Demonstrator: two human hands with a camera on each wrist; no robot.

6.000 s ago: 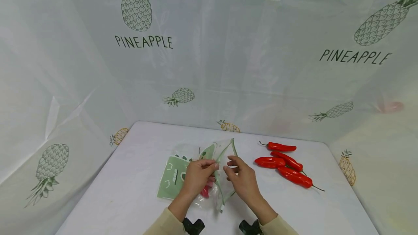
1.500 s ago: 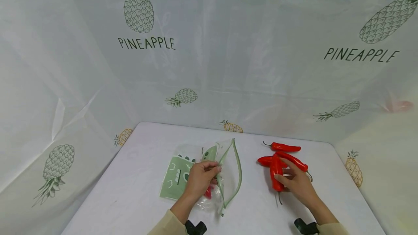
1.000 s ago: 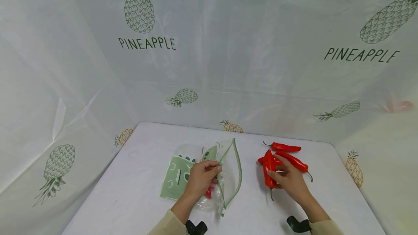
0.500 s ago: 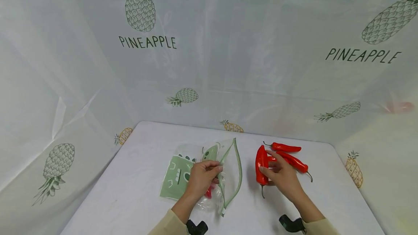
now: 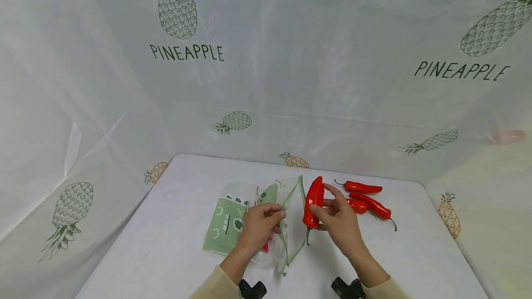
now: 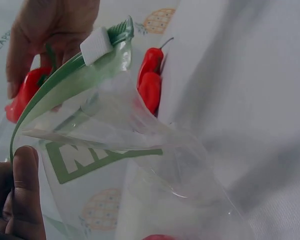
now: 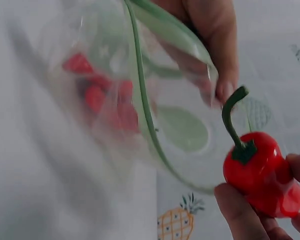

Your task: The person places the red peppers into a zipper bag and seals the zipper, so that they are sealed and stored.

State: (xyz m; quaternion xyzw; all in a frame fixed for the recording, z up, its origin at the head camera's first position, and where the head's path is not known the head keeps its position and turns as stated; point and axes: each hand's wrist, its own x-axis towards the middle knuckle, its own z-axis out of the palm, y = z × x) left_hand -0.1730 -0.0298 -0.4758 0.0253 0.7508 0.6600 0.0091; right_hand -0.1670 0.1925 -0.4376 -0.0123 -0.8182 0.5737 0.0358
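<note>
My left hand [image 5: 258,225] pinches the green rim of a clear zip bag [image 5: 220,236] with green cartoon prints, lying on the table. The bag's mouth gapes toward the right, and a white slider [image 6: 96,46] sits at one end of the rim. Between the thumb and fingers of my right hand [image 5: 341,220] is a large red chili pepper [image 5: 314,202], stem toward me, right beside the mouth. Its green stem [image 7: 232,117] curves up near the rim in the right wrist view. Several red pieces [image 7: 97,95] show blurred through the bag's film.
Right of the bag, three red chili peppers lie on the white table [image 5: 166,243]: one at the back [image 5: 363,187], a long one [image 5: 376,206], and one partly behind my right hand [image 5: 358,205]. A pineapple-print curtain [image 5: 266,82] hangs behind and at both sides.
My right hand has gone from the bag's rim to the peppers, picked up the large front one, and carried it left to the bag's mouth. My left hand keeps its hold on the rim.
</note>
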